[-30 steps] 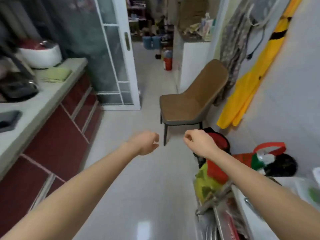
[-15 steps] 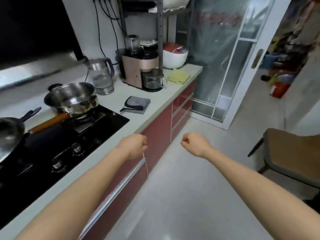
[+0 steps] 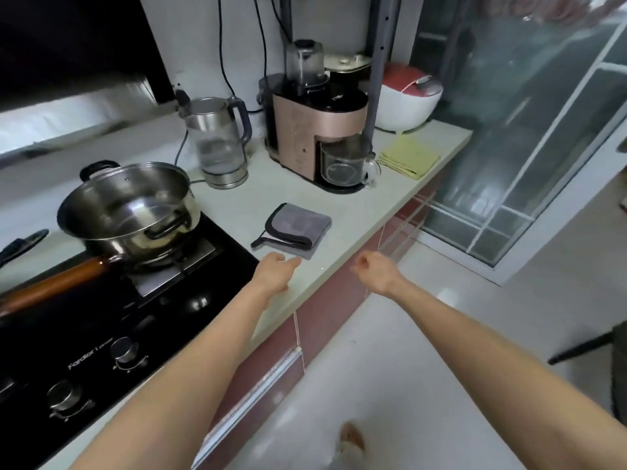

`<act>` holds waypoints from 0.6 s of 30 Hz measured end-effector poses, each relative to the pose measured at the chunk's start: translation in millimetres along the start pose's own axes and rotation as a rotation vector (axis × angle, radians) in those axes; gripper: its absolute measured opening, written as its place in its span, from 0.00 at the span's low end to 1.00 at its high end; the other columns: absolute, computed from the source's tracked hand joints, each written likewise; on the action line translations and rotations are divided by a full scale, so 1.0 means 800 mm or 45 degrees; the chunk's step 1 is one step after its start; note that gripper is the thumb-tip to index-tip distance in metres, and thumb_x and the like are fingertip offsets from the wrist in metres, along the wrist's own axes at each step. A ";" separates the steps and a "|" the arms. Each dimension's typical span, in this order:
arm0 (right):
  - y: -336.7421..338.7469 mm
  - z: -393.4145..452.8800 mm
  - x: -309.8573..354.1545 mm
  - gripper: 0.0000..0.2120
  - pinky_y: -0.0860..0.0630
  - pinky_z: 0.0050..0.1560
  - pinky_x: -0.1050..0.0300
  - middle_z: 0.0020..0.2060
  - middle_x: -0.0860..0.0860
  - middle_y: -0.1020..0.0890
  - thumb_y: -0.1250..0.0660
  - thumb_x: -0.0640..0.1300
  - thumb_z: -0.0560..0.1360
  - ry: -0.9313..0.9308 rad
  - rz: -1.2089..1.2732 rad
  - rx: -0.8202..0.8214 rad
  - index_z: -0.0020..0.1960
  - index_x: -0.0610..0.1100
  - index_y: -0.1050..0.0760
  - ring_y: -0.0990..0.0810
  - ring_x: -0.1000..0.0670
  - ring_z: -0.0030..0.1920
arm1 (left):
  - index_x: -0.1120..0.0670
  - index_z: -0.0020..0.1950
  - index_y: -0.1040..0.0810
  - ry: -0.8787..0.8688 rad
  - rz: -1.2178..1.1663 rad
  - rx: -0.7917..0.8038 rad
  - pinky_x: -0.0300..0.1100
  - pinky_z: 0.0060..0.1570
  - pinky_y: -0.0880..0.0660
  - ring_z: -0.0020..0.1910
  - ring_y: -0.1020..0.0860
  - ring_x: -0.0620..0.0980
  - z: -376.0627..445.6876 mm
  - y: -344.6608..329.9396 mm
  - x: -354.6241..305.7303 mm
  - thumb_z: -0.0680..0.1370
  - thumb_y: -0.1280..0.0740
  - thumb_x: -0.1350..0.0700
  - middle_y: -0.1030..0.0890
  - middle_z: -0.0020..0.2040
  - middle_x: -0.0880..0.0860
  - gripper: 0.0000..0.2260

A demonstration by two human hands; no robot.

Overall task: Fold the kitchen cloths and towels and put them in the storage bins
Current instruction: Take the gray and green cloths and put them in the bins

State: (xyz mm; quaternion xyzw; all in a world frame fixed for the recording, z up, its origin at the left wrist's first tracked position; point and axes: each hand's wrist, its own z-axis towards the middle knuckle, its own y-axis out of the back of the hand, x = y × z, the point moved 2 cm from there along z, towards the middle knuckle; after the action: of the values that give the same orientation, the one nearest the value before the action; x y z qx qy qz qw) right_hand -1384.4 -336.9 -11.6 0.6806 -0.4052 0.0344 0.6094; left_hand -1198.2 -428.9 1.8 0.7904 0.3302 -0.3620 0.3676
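A narrow kitchen ran along a pale stone worktop (image 3: 234, 205) with red cabinet fronts below and a glazed sliding door at its far right end. At the left, a black glass hob (image 3: 101, 320) was let into the worktop, carrying a lidless stainless steel pot (image 3: 127, 205); behind it stood a clear glass kettle (image 3: 219, 142), then a rose-coloured coffee machine (image 3: 317, 130) and a white rice cooker with a red lid (image 3: 409, 98).

The folded grey microfibre cloth with black edging (image 3: 297, 228) lay near the worktop's front edge, just right of the hob. Further right, close to the worktop's far corner, lay a folded yellow cloth (image 3: 410, 156).

The left hand (image 3: 274, 271) hovered above the front edge, fingers reaching out and relaxed, fingertips just short of the grey cloth's near corner — holding nothing. The right hand (image 3: 375, 269) hung beyond the front edge over the floor, fingers curled in, empty.

The grey cloth would likely be light, soft and limp — nothing fragile, though it would probably unfold if lifted by one layer. Pinching through all the layers at the near edge, or sliding fingers beneath, seemed the surest hold.
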 end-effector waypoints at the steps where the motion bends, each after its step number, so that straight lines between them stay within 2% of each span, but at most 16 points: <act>1: 0.001 0.029 0.001 0.12 0.27 0.54 0.53 0.49 0.46 0.21 0.39 0.46 0.77 0.000 0.025 0.026 0.55 0.39 0.25 0.22 0.45 0.54 | 0.58 0.63 0.28 0.076 -0.111 -0.017 0.45 0.51 0.24 0.51 0.26 0.52 0.021 -0.005 -0.010 0.78 0.35 0.49 0.27 0.55 0.52 0.17; 3: 0.000 0.081 0.007 0.15 0.28 0.56 0.54 0.56 0.45 0.22 0.39 0.46 0.77 0.004 0.037 0.090 0.60 0.39 0.27 0.24 0.43 0.57 | 0.57 0.56 0.30 0.222 -0.277 -0.056 0.43 0.43 0.25 0.49 0.28 0.52 0.054 -0.016 -0.022 0.79 0.36 0.50 0.29 0.46 0.51 0.12; 4: 0.000 0.106 0.012 0.16 0.29 0.57 0.55 0.58 0.44 0.23 0.39 0.46 0.77 0.021 0.028 0.121 0.62 0.39 0.29 0.25 0.43 0.59 | 0.56 0.56 0.31 0.268 -0.335 -0.078 0.43 0.42 0.25 0.49 0.29 0.52 0.069 -0.020 -0.026 0.79 0.36 0.50 0.30 0.45 0.50 0.12; 8: -0.002 0.195 0.035 0.18 0.29 0.57 0.51 0.61 0.41 0.25 0.40 0.46 0.79 0.124 -0.055 0.144 0.64 0.38 0.31 0.26 0.40 0.60 | 0.54 0.58 0.33 0.455 -0.478 -0.145 0.49 0.52 0.25 0.52 0.28 0.54 0.133 -0.026 -0.017 0.79 0.36 0.47 0.30 0.50 0.52 0.15; 10: -0.012 0.229 0.044 0.18 0.29 0.57 0.47 0.60 0.39 0.27 0.40 0.48 0.79 0.157 -0.134 0.114 0.63 0.38 0.33 0.27 0.38 0.59 | 0.55 0.58 0.30 0.534 -0.567 -0.188 0.48 0.49 0.26 0.49 0.28 0.54 0.159 -0.024 -0.010 0.78 0.36 0.45 0.28 0.48 0.52 0.17; 12: -0.025 0.259 0.053 0.20 0.31 0.58 0.46 0.61 0.40 0.29 0.42 0.51 0.79 0.190 -0.248 0.115 0.66 0.40 0.36 0.29 0.38 0.61 | 0.55 0.57 0.27 0.595 -0.688 -0.240 0.46 0.46 0.29 0.47 0.27 0.54 0.184 -0.025 -0.008 0.76 0.35 0.43 0.25 0.48 0.54 0.18; 15: -0.046 0.291 0.063 0.25 0.33 0.62 0.45 0.65 0.39 0.31 0.45 0.55 0.80 0.136 -0.275 0.203 0.71 0.42 0.41 0.30 0.37 0.64 | 0.58 0.61 0.24 0.602 -0.853 -0.303 0.44 0.41 0.25 0.44 0.21 0.55 0.224 -0.033 -0.010 0.74 0.32 0.43 0.20 0.48 0.54 0.23; 18: -0.059 0.307 0.064 0.25 0.34 0.63 0.46 0.64 0.38 0.31 0.46 0.57 0.80 0.040 -0.152 0.230 0.71 0.43 0.39 0.33 0.37 0.64 | 0.60 0.61 0.26 0.613 -0.874 -0.398 0.47 0.52 0.22 0.54 0.21 0.57 0.242 -0.039 -0.028 0.71 0.28 0.42 0.20 0.57 0.56 0.28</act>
State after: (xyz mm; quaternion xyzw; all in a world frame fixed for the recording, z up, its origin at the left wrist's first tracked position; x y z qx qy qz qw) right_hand -1431.4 -576.8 -84.4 0.7549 -0.3496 0.0453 0.5530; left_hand -1298.0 -577.7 -80.9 0.6318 0.7003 -0.2145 0.2538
